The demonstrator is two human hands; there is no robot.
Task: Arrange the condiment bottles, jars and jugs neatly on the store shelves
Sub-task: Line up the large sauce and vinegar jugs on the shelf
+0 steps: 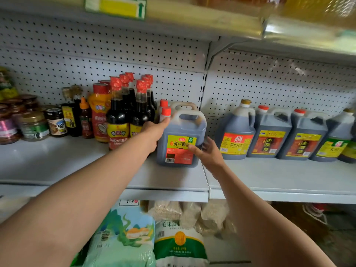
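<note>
Jug (180,137) upright, label facing out; left hand (154,132) grips side, right hand (209,151) fingers spread touching.

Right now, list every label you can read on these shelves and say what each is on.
"黄豆酱油": big soy sauce jug between the left hand and right hand.
"海天": red badge on that jug.
"老陈醋": two dark vinegar jugs.
"美味": white and green bag on the lower shelf.
Too small or blurred: the jars, the red-capped bottles, the yellow tag above.
</note>
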